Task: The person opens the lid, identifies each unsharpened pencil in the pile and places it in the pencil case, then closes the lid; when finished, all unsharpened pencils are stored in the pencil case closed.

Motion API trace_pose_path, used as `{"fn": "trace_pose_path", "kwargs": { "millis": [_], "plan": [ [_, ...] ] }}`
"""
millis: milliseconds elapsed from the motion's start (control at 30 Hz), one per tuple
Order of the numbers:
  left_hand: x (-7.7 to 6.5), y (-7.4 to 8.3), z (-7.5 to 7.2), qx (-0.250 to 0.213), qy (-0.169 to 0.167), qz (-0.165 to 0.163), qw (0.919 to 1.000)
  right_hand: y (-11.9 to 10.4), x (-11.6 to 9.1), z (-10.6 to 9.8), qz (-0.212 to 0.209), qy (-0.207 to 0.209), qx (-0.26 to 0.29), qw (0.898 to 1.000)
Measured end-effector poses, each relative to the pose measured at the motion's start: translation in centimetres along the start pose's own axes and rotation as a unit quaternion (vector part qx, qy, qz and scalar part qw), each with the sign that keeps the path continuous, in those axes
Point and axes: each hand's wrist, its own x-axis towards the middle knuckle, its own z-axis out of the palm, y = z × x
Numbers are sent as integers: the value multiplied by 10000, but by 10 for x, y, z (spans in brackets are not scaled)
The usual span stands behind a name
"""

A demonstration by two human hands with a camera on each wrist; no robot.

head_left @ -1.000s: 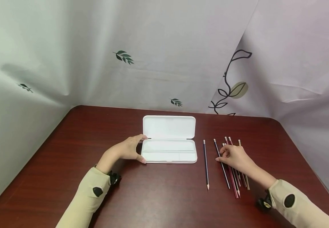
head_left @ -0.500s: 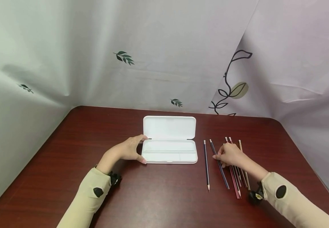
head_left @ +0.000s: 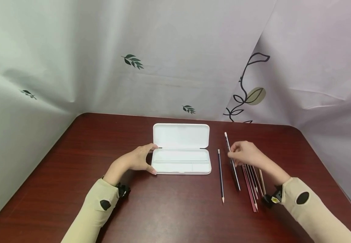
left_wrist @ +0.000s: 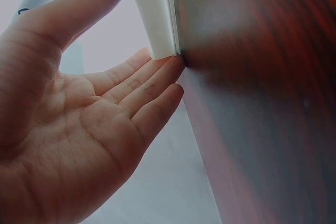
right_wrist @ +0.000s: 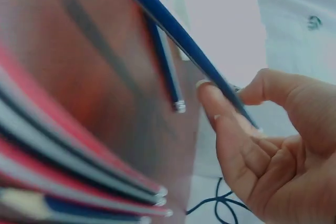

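My left hand (head_left: 136,158) spans the left end of a white pencil case (head_left: 170,167), thumb on the front corner and fingertips at the back. The case lies with its lid tipped back, and its compartments hold nothing visible. In the left wrist view, the fingers touch the case's end (left_wrist: 157,19). Between thumb and fingers, my right hand (head_left: 249,157) pinches a dark blue pencil (head_left: 235,175), raised off the table, eraser end pointing away. The right wrist view shows this blue pencil (right_wrist: 178,32) with its shadow below.
Another dark blue pencil (head_left: 221,175) lies alone, right of the case. Beneath and beside the right hand lie several red, dark and tan pencils (head_left: 249,189) in a loose bunch. A pale curtain (head_left: 175,67) hangs behind the table's back edge.
The right hand has drawn a blue pencil leftward from beside the bunch, then lifted it and moved it away from me. The left hand stays on the case.
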Motion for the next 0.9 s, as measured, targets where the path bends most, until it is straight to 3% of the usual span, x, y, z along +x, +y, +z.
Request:
{"fn": "trace_pose_path", "kwargs": {
  "millis": [367, 567, 767, 900],
  "plan": [
    [0, 1, -1, 3, -33, -40, 10000, -27, 29, -4, -895, 869, 809, 9889],
    [1, 1, -1, 17, -21, -23, 10000, -33, 46, 1, -1168, 770, 1606, 9770],
    [1, 2, -1, 28, -49, -39, 10000, -38, 47, 18, -1667, 895, 793, 9787],
    [0, 3, -2, 38, -85, -129, 9999, -45, 43, 30, -2177, 828, 369, 9718]
  ]
}}
